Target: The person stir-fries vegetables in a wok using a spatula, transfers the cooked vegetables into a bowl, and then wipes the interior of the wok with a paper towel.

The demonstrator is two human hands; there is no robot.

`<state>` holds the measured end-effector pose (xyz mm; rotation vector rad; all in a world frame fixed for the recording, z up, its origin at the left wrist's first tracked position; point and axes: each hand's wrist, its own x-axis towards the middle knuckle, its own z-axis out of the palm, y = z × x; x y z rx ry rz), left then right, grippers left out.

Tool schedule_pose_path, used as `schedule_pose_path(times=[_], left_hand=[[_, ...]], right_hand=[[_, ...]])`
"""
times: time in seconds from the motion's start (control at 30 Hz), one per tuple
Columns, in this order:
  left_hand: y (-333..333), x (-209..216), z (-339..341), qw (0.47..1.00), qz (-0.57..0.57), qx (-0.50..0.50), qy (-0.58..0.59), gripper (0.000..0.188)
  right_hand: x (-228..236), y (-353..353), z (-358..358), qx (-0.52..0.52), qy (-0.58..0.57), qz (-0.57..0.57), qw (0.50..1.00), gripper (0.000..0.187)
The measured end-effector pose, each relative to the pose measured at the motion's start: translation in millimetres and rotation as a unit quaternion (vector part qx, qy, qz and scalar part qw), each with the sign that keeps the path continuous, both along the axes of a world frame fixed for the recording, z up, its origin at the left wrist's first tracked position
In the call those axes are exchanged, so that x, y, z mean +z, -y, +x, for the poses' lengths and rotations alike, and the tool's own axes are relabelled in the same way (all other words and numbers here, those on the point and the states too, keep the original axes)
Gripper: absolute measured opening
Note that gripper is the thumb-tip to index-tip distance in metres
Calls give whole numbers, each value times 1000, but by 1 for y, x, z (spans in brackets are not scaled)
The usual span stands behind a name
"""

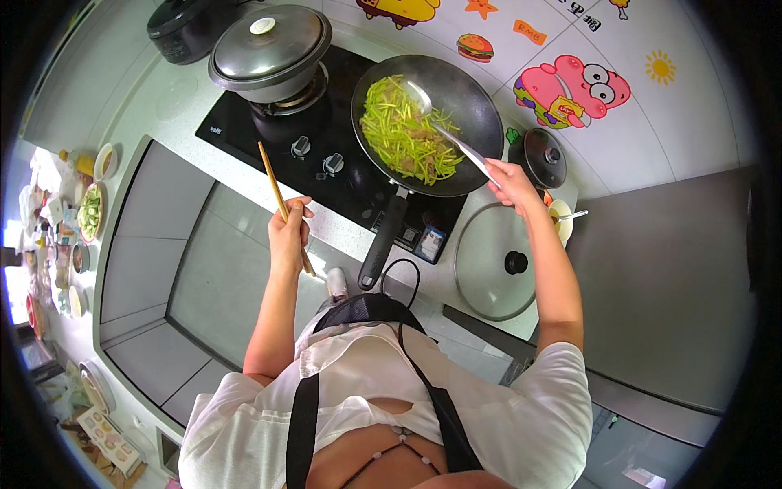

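My right hand [512, 186] is closed round the handle of a metal cooking spoon [462, 145]. The spoon's bowl rests among green cut stalks with brownish bits [410, 134] in a dark wok [481, 114] on the right side of the black stove [342, 122]. My left hand [288, 234] grips a pair of wooden chopsticks [272, 181], held upright in front of the stove's near edge, apart from the wok. The wok's black handle [385, 240] points toward me between my two arms, with neither hand on it.
A lidded grey pot [273, 49] stands on the left burner. Right of the stove lie a glass lid [494, 261], a smaller dark lidded pot [542, 159] and a bowl with a spoon [564, 220]. Several dishes, including a plate of green slices [91, 212], line the left counter.
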<state>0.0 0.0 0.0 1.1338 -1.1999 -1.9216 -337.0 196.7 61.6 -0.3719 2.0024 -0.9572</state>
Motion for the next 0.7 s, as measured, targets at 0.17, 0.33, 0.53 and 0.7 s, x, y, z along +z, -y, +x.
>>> schedule_pose_path(times=[0.17,0.33,0.53,0.7], left_hand=[[1,0,-8,1000,-11,0,-16,21],[-3,2,-9,1000,-7,-14,-23,21],[-1,1,-14,1000,-7,-17,-25,21],[-2,-5,-7,1000,3,-12,-21,21]], right_hand=[[37,-24,3,36,-96,-43,994,36],[72,-46,10,108,-339,9,934,31],[99,-60,-31,187,-523,121,823,32],[128,-39,-39,173,-243,250,921,25]])
